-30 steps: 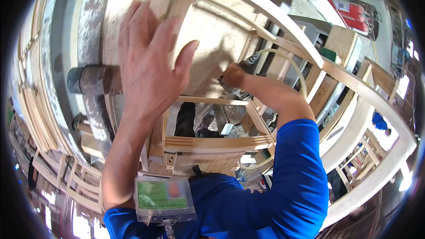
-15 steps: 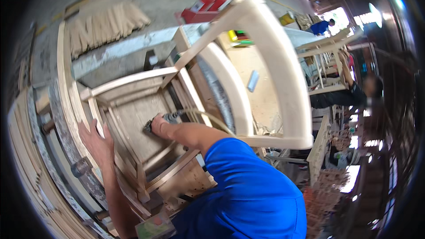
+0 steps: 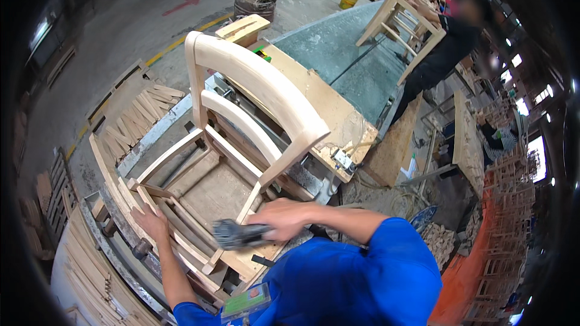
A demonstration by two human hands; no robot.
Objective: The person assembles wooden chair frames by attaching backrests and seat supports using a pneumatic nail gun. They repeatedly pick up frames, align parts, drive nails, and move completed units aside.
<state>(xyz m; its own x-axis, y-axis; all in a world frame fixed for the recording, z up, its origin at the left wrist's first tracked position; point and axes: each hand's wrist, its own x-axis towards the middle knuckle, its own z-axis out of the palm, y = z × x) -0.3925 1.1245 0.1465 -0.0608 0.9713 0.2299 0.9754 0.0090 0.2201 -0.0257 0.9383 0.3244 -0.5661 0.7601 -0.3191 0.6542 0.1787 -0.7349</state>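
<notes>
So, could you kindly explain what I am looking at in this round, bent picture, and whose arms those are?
The picture comes from a wide fisheye camera worn on a person's head, looking down, so straight edges curve near the rim. The two arms rising from the bottom edge are that person's own; they wear a blue shirt. There is no machine here, only bare hands. The left hand rests flat on the seat rail of an unfinished wooden chair frame, which stands on a workbench. The right hand grips a dark, blurred hand tool at the frame's near corner; its kind is hard to tell. Loose wooden strips lie to the left, and another person works on a chair farther off.
</notes>
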